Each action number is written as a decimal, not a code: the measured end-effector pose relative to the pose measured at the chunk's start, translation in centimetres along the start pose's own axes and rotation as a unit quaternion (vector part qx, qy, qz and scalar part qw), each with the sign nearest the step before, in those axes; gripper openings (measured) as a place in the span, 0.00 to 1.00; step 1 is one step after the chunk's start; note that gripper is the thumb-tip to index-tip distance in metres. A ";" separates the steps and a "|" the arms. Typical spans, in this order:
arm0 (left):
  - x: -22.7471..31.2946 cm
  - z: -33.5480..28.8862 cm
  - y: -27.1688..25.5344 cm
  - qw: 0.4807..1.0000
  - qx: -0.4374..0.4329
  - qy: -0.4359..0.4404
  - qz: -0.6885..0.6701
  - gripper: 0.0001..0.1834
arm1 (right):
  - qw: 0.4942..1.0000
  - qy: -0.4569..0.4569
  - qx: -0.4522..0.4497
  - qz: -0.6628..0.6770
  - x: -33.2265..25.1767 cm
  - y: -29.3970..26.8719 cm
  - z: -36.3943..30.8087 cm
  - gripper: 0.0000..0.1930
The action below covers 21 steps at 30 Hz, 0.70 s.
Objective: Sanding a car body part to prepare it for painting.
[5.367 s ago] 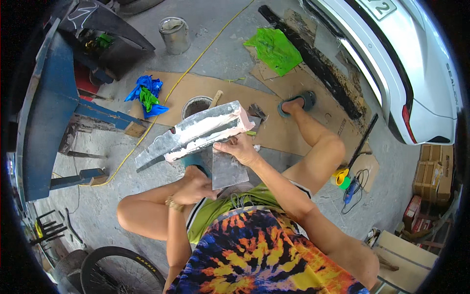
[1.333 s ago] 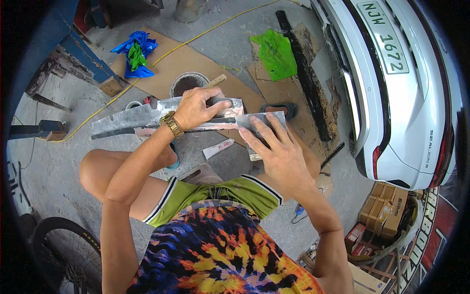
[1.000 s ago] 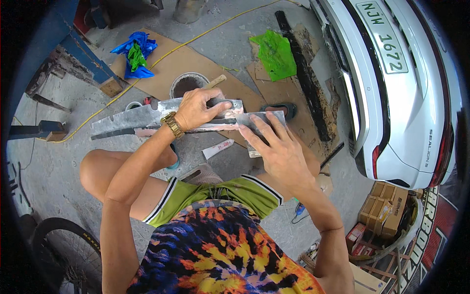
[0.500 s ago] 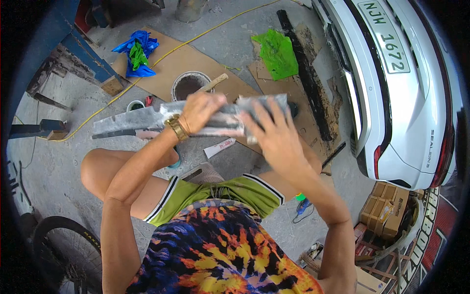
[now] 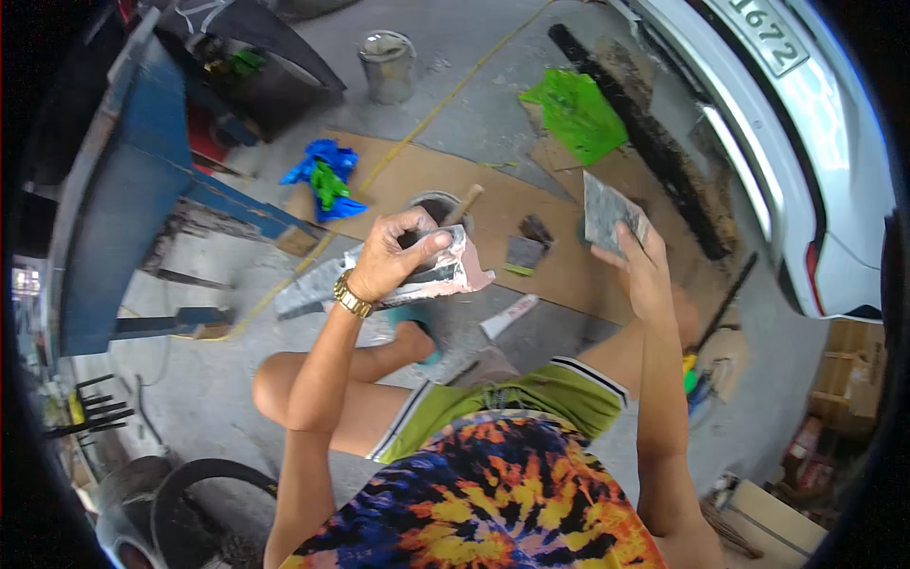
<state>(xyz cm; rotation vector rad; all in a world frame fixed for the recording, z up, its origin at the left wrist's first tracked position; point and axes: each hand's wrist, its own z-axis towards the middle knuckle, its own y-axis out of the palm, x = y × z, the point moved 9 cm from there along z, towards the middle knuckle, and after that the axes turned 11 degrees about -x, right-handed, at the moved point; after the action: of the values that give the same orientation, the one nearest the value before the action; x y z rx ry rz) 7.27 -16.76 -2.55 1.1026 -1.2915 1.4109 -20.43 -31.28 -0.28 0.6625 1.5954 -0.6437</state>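
Note:
My left hand is closed around a long grey trim piece, thumb on top. Pink and white filler patches show at its right end, while the other end runs off to the left behind my wrist. Off to the right, my right hand pinches a worn grey sheet, which looks like sandpaper, held up clear of the trim piece. Beyond my left hand stands a bucket, partly hidden, with a wooden stick leaning out. A white tube lies between my legs and the cardboard.
Cardboard covers the floor ahead, with small dark sheets on it. Around it are a blue plastic bag, green plastic, a yellow cord and a metal can. A white car stands right, a blue metal frame left.
My right hand has lifted off the trim piece and moved right with the grey sheet. My left hand still grips the piece, now near its filled end. The view has shifted.

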 end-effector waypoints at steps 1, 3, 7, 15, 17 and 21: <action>0.2 -0.5 -0.6 1.000 0.000 -0.007 -0.014 0.14 | 0.995 0.016 0.003 0.100 2.3 0.6 -0.1 0.19; 0.6 -1.6 -2.1 0.999 0.009 -0.017 -0.049 0.15 | 0.975 0.031 -0.007 0.218 5.4 2.3 -0.4 0.18; 2.2 -3.1 -4.6 0.999 0.012 0.017 -0.047 0.15 | 0.924 0.099 -0.072 0.362 7.0 6.5 -0.3 0.17; 2.0 -3.8 -1.2 0.993 0.069 0.029 0.091 0.20 | 0.965 0.049 -0.252 0.049 -3.3 7.5 1.4 0.13; 0.1 -3.1 0.7 0.997 0.051 0.002 0.060 0.22 | 0.958 -0.001 -0.283 -0.033 -5.3 7.6 2.1 0.15; -1.0 -2.4 3.6 0.998 0.004 0.046 0.041 0.24 | 0.933 -0.085 -0.317 -0.146 -7.1 9.9 3.5 0.13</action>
<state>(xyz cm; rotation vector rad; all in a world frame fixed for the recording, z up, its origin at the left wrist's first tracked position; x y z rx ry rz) 3.80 -14.59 -4.41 0.9875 -1.2788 1.5121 -10.07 -27.48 5.96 -0.1096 1.6265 -0.3471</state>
